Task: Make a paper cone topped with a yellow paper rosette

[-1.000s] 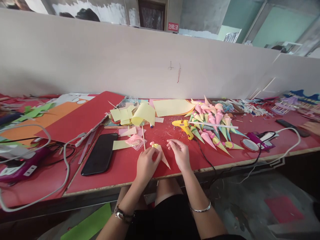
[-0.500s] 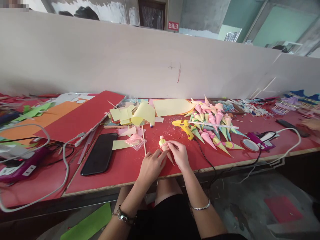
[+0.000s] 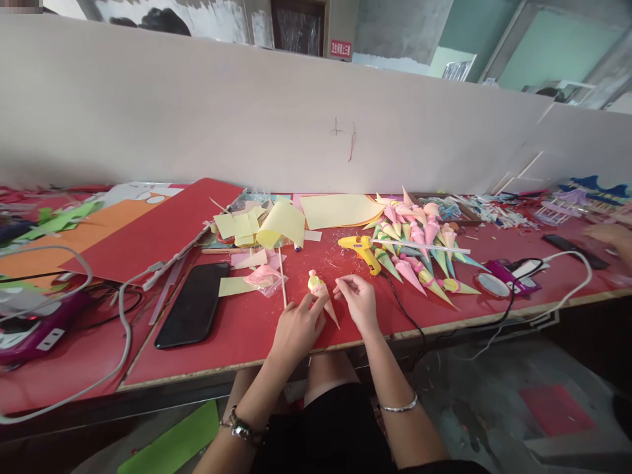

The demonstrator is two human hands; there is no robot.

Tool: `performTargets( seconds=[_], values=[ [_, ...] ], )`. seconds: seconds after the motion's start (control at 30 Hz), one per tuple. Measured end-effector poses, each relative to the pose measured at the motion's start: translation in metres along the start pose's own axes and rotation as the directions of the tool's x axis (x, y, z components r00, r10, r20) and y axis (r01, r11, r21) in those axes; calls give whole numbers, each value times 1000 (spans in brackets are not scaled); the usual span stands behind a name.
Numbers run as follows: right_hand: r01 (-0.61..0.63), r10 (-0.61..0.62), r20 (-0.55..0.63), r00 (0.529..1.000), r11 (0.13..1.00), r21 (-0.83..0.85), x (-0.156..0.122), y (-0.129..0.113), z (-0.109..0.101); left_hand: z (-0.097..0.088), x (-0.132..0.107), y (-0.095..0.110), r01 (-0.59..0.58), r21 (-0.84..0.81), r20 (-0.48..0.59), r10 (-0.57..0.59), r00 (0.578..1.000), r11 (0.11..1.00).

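Observation:
My left hand (image 3: 296, 327) pinches a small paper cone (image 3: 322, 293), pink with a yellow top, just above the red table (image 3: 237, 329). My right hand (image 3: 356, 300) hovers right beside the cone with its fingertips pinched together; whether anything is between them I cannot make out. A yellow glue gun (image 3: 363, 250) lies just beyond my right hand. Behind it sits a pile of finished pink, yellow and green cones (image 3: 419, 247).
A black phone (image 3: 193, 304) lies left of my hands. Yellow paper pieces (image 3: 269, 224) and a thin wooden stick (image 3: 282, 276) lie behind them. Red and orange sheets (image 3: 148, 230), cables and a purple device (image 3: 29, 326) fill the left. Another person's hand (image 3: 609, 236) shows at far right.
The cone turned from lying with its tip right to standing more upright between my hands. My right hand touched it half a second ago and has now drawn slightly away.

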State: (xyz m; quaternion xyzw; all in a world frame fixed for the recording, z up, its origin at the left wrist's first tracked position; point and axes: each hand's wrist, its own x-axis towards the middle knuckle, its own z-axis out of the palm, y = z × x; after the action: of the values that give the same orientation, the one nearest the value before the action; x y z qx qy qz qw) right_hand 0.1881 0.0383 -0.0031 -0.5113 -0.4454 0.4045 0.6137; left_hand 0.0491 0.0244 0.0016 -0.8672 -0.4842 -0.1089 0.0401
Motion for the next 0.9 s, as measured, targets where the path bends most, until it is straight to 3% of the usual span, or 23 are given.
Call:
performTargets(
  seconds=[0.2, 0.63, 0.9],
  values=[
    [78, -74, 34, 997, 989, -124, 2, 5, 0, -3, -1, 1, 22, -13, 35, -22, 999, 1000],
    [10, -10, 22, 1000, 1000, -2, 1, 8, 3, -6, 0, 0, 18, -77, 126, -8, 992, 997],
    [86, -79, 48, 996, 979, -184, 3, 7, 3, -6, 0, 0, 18, -25, 135, -14, 991, 1000]
  ],
)
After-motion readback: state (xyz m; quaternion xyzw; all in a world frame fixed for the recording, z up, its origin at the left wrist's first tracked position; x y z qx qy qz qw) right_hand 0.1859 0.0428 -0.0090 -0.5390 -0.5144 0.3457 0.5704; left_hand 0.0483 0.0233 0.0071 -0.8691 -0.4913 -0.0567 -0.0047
